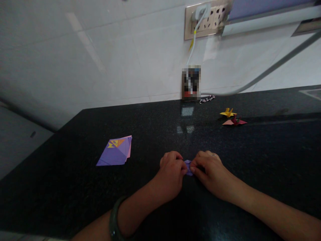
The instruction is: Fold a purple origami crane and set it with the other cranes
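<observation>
Small purple paper (188, 166): It is between the two hands, over the near middle of the black counter (150, 124). The hands hide a lot of it, so I cannot tell its whole shape, or if it touches the counter.
Left hand (172, 172): Its fingers are bent and close together, and the tips pinch the left side of the small purple paper.
Right hand (208, 172): Its thumb and pointing finger pinch the right side of the same paper. The other fingers curl in.
Bangle (114, 217): It is dark green and goes around the left arm.
Ring (213, 155): It is on a finger of the right hand.
Paper pile (112, 155): It lies flat, well to the left of the hands. The top sheet is purple with yellow and orange bits, and pink peeks out at the right.
Yellow paper bird (228, 113): It sits far back on the right.
Red and pink paper bird (235, 122): It is just in front of the yellow one.
Blurry box shape (191, 83): It stands up by the wall (112, 67). I cannot tell what it is.
White cord (195, 35): It runs down from the socket (214, 20) to that shape.
</observation>
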Motion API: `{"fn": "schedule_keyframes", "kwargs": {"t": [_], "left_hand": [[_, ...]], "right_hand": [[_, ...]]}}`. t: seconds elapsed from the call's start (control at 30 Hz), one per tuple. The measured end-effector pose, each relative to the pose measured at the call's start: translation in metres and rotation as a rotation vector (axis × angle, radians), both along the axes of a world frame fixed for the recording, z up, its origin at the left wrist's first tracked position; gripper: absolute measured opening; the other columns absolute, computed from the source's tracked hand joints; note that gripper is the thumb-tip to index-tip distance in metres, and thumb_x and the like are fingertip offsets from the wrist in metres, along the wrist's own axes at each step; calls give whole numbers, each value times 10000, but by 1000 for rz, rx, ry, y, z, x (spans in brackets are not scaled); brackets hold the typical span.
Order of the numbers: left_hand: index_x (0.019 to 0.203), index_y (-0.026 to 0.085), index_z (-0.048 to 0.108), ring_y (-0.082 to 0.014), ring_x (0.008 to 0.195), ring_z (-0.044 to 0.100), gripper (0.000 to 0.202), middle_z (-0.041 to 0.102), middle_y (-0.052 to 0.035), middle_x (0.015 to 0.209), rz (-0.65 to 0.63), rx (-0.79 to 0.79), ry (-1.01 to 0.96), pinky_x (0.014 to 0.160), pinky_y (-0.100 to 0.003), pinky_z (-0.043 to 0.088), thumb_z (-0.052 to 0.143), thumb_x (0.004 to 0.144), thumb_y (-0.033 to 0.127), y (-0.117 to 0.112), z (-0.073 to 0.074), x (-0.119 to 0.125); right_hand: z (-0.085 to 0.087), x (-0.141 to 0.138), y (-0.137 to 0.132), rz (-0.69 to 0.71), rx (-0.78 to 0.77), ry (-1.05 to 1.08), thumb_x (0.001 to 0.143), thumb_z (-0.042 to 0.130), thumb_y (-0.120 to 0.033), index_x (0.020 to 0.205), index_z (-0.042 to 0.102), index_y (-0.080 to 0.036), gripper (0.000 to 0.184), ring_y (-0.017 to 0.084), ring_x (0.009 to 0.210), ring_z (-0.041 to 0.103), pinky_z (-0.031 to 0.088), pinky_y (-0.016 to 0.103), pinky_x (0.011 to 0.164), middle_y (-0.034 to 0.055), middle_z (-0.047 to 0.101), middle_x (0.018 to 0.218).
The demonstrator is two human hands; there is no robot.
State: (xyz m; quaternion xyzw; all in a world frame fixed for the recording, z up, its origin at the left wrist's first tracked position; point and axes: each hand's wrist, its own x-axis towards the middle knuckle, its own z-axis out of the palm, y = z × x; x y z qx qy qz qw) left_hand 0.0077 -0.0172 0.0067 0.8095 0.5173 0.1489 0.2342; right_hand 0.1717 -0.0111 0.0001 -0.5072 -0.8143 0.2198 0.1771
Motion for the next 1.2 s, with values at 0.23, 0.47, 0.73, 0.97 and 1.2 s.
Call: {"fn": "schedule_keyframes", "kwargs": {"t": [0.23, 0.47, 0.73, 0.97, 1.2], "left_hand": [[746, 170, 581, -187, 922, 418, 162, 460, -51, 957, 10, 22, -1, 810, -350, 358, 421, 774, 160, -2, -3, 0], [745, 153, 563, -182, 910, 413, 127, 452, -61, 944, 20, 63, -2, 810, -330, 366, 437, 764, 153, -4, -5, 2], [961, 164, 500, -179, 911, 433, 248, 487, -59, 970, -93, 67, 116, 802, -329, 387, 391, 755, 79, -7, 7, -2], [1220, 114, 347, -254, 1123, 341, 418, 389, -147, 1244, -288, 166, 417, 902, -436, 321, 273, 809, 108, -23, 11, -2], [1226, 102, 362, -282, 1086, 376, 420, 421, -147, 1223, -292, 230, 535, 868, -513, 332, 269, 822, 166, -25, 8, 3]], "right_hand": [[0, 2, 1, 2, -1, -3, 757, 516, -169, 673, 596, -205, 122, 164, 713, 467, 322, 303, 673, 11, 531, 706], [0, 2, 1, -6, 9, -61, 766, 511, -194, 667, 587, -199, 124, 166, 697, 451, 319, 298, 659, 17, 523, 700], [-4, 4, 4, -3, 30, -76, 736, 549, -182, 714, 594, -201, 53, 170, 696, 447, 312, 296, 653, 16, 527, 705], [-6, 3, 3, -4, 24, -72, 745, 546, -197, 703, 590, -196, 60, 172, 705, 446, 315, 308, 674, 19, 525, 706], [8, 17, 6, 213, 46, -51, 823, 428, -162, 831, 595, -194, 170, 156, 733, 458, 331, 295, 688, 36, 524, 764]]}}
